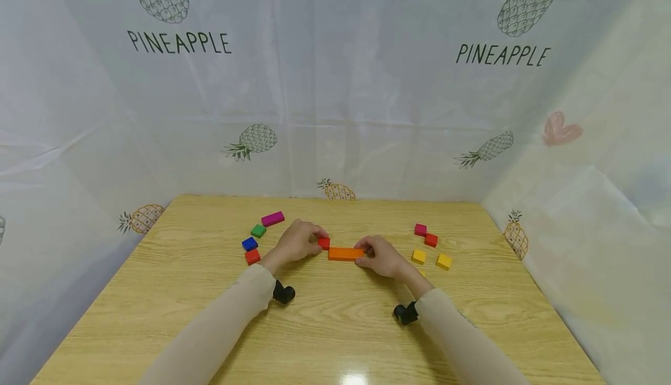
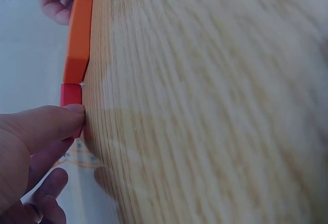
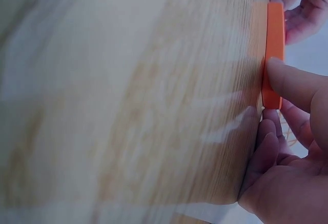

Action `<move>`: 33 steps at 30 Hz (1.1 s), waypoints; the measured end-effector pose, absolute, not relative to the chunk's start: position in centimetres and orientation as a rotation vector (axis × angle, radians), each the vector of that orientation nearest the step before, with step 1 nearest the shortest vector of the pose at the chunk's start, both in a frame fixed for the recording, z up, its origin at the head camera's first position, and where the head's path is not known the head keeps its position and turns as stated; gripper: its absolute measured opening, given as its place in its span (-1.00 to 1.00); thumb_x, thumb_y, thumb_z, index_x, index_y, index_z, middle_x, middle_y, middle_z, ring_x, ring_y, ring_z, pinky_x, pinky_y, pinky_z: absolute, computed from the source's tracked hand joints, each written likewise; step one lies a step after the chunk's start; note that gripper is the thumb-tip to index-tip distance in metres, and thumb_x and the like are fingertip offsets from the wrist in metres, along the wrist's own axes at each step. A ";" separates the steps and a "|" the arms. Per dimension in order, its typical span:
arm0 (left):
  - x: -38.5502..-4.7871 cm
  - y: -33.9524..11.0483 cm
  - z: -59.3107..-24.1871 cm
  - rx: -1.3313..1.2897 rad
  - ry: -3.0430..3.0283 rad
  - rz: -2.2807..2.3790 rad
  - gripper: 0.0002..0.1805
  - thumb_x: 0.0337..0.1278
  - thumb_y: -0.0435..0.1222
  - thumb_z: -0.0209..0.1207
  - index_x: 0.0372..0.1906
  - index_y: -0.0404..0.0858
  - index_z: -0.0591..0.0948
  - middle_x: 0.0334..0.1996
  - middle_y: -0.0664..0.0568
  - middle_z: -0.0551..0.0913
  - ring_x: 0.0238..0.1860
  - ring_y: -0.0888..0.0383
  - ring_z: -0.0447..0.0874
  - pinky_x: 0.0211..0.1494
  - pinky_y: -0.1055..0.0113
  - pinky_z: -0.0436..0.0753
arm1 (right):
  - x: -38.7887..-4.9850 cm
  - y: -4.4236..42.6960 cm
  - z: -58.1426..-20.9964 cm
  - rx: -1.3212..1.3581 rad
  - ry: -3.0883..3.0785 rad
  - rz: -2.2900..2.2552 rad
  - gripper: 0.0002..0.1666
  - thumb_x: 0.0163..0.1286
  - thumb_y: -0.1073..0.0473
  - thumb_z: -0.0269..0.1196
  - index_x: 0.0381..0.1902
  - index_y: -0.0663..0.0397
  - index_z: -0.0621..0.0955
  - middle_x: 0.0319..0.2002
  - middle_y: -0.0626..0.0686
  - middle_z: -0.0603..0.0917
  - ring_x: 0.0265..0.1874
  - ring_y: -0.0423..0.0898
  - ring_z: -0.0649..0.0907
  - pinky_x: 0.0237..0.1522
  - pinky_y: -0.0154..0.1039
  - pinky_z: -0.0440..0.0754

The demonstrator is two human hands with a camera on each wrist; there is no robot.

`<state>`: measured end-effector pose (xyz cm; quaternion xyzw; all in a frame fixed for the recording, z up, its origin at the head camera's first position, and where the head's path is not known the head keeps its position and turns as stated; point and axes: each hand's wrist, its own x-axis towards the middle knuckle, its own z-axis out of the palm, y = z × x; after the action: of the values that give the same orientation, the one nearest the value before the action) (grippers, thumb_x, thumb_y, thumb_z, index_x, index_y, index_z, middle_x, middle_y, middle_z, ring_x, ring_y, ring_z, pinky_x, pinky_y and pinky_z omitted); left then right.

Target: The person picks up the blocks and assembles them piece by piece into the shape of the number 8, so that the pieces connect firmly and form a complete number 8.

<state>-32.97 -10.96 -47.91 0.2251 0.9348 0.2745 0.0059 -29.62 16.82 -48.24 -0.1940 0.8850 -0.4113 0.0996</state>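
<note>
In the head view the left hand [image 1: 300, 242] pinches a small red block [image 1: 324, 243] on the table, and the right hand [image 1: 384, 255] pinches the right end of a long orange block [image 1: 343, 254]. The left wrist view has thumb and finger of the left hand [image 2: 36, 142] on the red block [image 2: 71, 95], whose end meets or nearly meets the orange block [image 2: 79, 34]. From the right wrist, the right hand's thumb [image 3: 289, 80] lies on the orange block [image 3: 275, 34], other fingers behind and below it.
Left of the hands lie a magenta block [image 1: 273, 219], a green one [image 1: 258, 230], a blue one [image 1: 249, 244] and a red one [image 1: 253, 256]. On the right are magenta [image 1: 420, 229], red [image 1: 431, 240] and yellow blocks [image 1: 419, 256]. A printed curtain [image 1: 335, 82] stands behind the table.
</note>
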 end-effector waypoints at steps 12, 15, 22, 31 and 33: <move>-33.1 -11.0 -48.3 0.720 2.924 0.858 -0.64 0.19 -0.30 0.52 0.10 -0.07 0.82 0.00 0.11 0.82 0.10 0.02 0.66 0.40 0.00 0.45 | -29.6 16.8 -48.3 -0.558 2.625 -1.206 -0.71 0.49 0.26 0.39 0.11 0.18 0.67 0.04 0.13 0.58 -0.06 -0.02 0.52 0.14 0.01 0.51; -33.2 -11.1 -48.2 0.726 2.923 0.853 -0.64 0.19 -0.30 0.52 0.10 -0.07 0.82 0.00 0.11 0.82 0.11 0.01 0.66 0.43 -0.01 0.43 | -29.6 16.8 -48.3 -0.564 2.622 -1.210 -0.71 0.49 0.25 0.40 0.11 0.18 0.67 0.05 0.13 0.59 -0.06 -0.02 0.53 0.15 0.02 0.52; -33.1 -11.0 -48.1 0.720 2.929 0.853 -0.65 0.19 -0.30 0.53 0.08 -0.07 0.82 -0.02 0.12 0.82 0.09 0.02 0.65 0.41 0.02 0.43 | -29.6 16.8 -48.2 -0.552 2.636 -1.197 -0.71 0.49 0.27 0.39 0.12 0.19 0.67 0.05 0.13 0.59 -0.07 -0.02 0.53 0.15 0.01 0.52; -32.9 -11.0 -48.0 0.714 2.942 0.832 -0.62 0.18 -0.28 0.53 0.12 -0.06 0.81 -0.01 0.13 0.81 0.03 0.03 0.56 0.22 0.08 0.52 | -29.7 16.8 -48.2 -0.555 2.649 -1.174 -0.71 0.49 0.27 0.39 0.12 0.18 0.67 0.03 0.12 0.59 -0.09 -0.02 0.52 0.12 -0.01 0.52; -32.9 -11.0 -48.0 0.723 2.945 0.831 -0.62 0.18 -0.28 0.54 0.11 -0.07 0.81 -0.02 0.12 0.81 0.03 0.03 0.56 0.21 0.07 0.52 | -29.7 16.8 -48.2 -0.560 2.649 -1.171 -0.71 0.48 0.27 0.39 0.12 0.18 0.67 0.03 0.12 0.59 -0.09 -0.03 0.51 0.12 -0.02 0.51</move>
<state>-32.91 -11.03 -47.99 0.2301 0.9366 0.2642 -0.0011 -29.73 16.76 -48.20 -0.1890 0.8938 -0.3953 0.0956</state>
